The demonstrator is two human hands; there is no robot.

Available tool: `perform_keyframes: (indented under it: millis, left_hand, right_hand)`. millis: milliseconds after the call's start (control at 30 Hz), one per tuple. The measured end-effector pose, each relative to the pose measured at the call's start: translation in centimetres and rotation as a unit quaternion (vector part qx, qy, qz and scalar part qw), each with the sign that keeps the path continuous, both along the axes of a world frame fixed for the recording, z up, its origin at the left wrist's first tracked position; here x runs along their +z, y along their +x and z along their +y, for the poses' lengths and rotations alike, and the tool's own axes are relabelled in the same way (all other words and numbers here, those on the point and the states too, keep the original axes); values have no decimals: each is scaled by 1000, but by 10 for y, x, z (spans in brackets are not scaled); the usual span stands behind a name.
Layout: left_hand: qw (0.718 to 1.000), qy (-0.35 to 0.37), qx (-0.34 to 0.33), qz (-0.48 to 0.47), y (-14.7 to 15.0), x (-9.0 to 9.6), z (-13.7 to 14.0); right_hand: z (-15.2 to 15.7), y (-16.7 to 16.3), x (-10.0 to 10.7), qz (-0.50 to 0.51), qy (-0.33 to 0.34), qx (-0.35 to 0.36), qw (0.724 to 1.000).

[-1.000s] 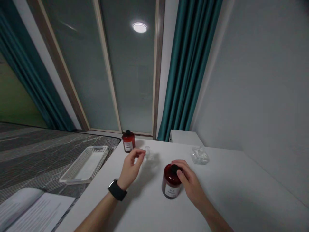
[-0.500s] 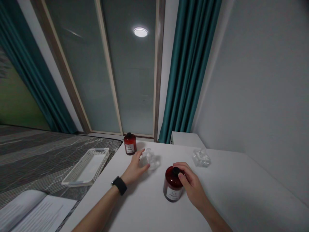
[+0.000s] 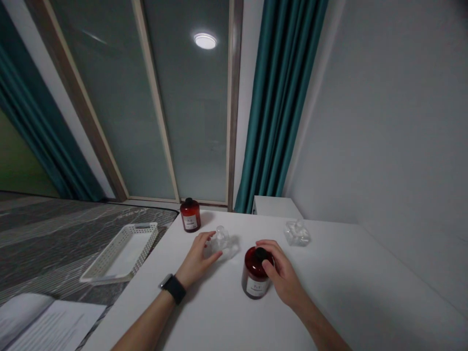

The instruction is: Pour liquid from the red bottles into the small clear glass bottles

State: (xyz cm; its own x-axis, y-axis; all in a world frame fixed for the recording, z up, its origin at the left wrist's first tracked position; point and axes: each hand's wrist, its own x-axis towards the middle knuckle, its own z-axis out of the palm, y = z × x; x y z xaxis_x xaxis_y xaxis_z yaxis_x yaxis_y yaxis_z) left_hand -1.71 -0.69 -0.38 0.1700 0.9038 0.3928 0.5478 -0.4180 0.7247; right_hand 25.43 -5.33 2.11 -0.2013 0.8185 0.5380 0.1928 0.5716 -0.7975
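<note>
My right hand (image 3: pixel 283 275) is closed on the top of a dark red-brown bottle (image 3: pixel 253 278) with a black cap and white label. The thumb lies by the cap and the fingers wrap the far side of the shoulder. The bottle stands upright on the white table (image 3: pixel 219 317). My left hand (image 3: pixel 197 261), with a black watch on the wrist, has its thumb and fingers apart. It is just left of a small clear glass-like bottle (image 3: pixel 222 237); whether the fingertips touch it I cannot tell.
A second red-brown bottle (image 3: pixel 190 216) stands at the table's back left. A clear, crinkled-looking object (image 3: pixel 297 233) lies at the back right. Left of the table are a white basket (image 3: pixel 104 277) and an open book (image 3: pixel 62 321) on a dark patterned surface. A white cabinet (image 3: pixel 276 207) stands behind.
The view has shifted slightly, so everything sits a little further left. My left fingers have lowered a little beside the clear bottle. My right hand keeps its hold.
</note>
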Motion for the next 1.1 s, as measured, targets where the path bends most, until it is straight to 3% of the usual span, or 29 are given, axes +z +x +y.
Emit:
perform_keyframes:
  millis: [133,300,500,600,667,733,800,867,1000,1100]
  left_hand:
    - [1000,-3,-6,-7,-1,1,1]
    - [1000,-13,-21,-12,-2,3,-1]
    - [999,-13,-43,-15,-2,6,-6]
    - [997,-35,-44,-61,-10,11,-3]
    - [992,-34,1,-122,-21,17,4]
    - [979,-6,102,-174,-34,22,13]
    - [965,31,193,-175,-47,27,25]
    - [960,69,240,-130,-56,29,37]
    - [956,115,271,-13,-63,26,62]
    - [955,119,272,9,-62,19,79]
  right_hand:
    - [-2,0,3,-22,-10,26,999]
    - [4,-6,5,-37,0,-1,999]
    - [36,-10,6,-34,-9,-12,999]
    - [55,-13,7,-26,-31,-19,999]
    - [66,-16,7,-19,-48,-23,998]
    - [74,-19,6,-11,-56,-25,998]
    - [81,-23,4,-4,-59,-26,998]
    - [86,-26,2,2,-63,-24,998]
    - [94,-30,-1,10,-69,-15,997]
    - [97,-30,-2,13,-71,-8,997]
